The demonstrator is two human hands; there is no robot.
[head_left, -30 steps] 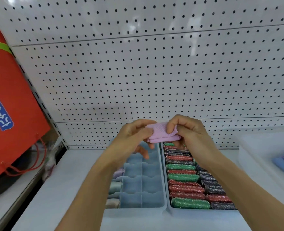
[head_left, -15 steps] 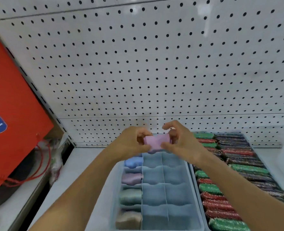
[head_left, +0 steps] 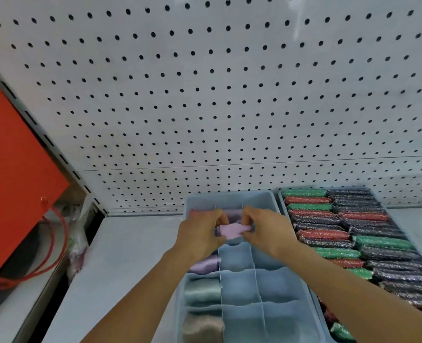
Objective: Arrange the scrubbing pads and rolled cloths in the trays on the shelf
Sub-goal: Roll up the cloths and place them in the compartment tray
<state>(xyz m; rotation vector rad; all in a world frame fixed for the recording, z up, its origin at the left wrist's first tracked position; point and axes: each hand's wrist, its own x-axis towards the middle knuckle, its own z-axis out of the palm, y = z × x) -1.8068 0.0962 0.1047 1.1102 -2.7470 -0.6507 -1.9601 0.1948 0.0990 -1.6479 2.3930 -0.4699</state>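
Both hands, left [head_left: 201,233] and right [head_left: 266,231], clamped on pink rolled cloth [head_left: 232,230] over divided tray [head_left: 266,288]; left column filled, most cells empty; pad tray [head_left: 282,194] full

White shelf [head_left: 130,253], divided blue tray [head_left: 266,290], scrubbing-pad tray [head_left: 280,194] beside it
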